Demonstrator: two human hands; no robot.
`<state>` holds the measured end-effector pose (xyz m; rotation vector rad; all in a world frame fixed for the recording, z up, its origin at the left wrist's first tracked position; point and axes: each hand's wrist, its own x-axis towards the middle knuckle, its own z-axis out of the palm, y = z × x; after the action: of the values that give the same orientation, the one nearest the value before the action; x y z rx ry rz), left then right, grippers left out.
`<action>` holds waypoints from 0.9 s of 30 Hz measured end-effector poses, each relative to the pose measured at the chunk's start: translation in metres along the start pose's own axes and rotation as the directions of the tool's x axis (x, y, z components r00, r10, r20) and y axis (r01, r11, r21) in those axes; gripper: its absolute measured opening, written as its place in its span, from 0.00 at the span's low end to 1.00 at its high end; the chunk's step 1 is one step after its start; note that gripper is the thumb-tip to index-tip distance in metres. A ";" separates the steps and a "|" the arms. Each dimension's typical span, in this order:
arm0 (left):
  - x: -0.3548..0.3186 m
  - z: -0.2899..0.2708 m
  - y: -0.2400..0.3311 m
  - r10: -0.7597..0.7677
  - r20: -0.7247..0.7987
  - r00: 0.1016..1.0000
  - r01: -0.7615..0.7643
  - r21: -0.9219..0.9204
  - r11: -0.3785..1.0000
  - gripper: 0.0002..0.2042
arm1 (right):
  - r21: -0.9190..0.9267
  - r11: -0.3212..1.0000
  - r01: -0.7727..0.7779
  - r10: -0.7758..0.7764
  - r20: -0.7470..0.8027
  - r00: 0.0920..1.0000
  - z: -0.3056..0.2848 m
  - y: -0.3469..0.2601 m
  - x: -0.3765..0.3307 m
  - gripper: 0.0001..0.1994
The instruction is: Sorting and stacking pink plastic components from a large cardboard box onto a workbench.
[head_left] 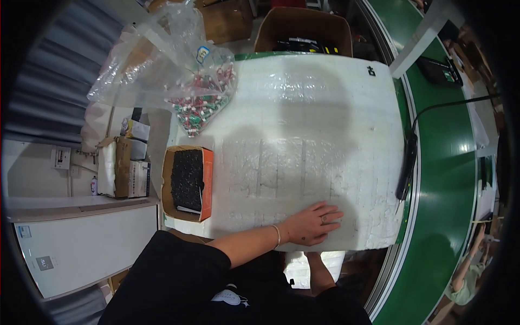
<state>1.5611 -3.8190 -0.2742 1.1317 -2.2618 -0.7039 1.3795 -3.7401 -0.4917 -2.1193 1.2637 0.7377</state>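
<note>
My left hand (313,223) lies palm down with fingers spread on the white, padded covering (292,162) of the table, close to its near edge. A ring and a bracelet are on it, and nothing is in it. My right forearm (320,272) reaches down past that edge, and the table hides my right hand's fingers. At the left of the table stands an orange cardboard box (208,184) filled with small black pieces (186,176). Behind it rests a clear plastic bag (201,100) of small parts with red and green wires and white ends.
Along the right edge lies a black corded electric screwdriver (410,162), tip toward me. Beyond runs a green conveyor-like surface (441,179) with a metal rail. A brown carton (341,32) stands past the far edge. A white cabinet (86,249) is at left; another person's arm (470,254) shows far right.
</note>
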 end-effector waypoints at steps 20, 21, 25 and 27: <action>-0.009 0.003 0.002 -0.021 -0.128 0.992 0.014 -0.055 0.998 0.15 | 0.011 0.945 -0.326 0.318 0.196 0.928 0.103 0.037 -0.068 0.32; -0.007 0.001 0.001 -0.037 -0.145 0.989 0.034 -0.020 0.999 0.15 | 0.021 0.935 -0.355 0.344 0.196 0.918 0.112 0.036 -0.075 0.32; 0.000 0.004 0.005 -0.015 -0.149 0.989 0.016 0.002 1.000 0.15 | -0.035 0.974 -0.226 0.222 0.381 0.898 0.123 0.021 -0.107 0.28; 0.004 0.004 0.007 0.018 -0.105 0.994 -0.017 0.014 1.000 0.15 | 0.277 0.947 -0.160 -0.015 0.538 0.843 0.112 0.010 -0.108 0.25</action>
<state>1.5529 -3.8175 -0.2714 1.1273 -2.1877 -0.6090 1.3076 -3.6021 -0.4962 -1.4683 1.0643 1.0030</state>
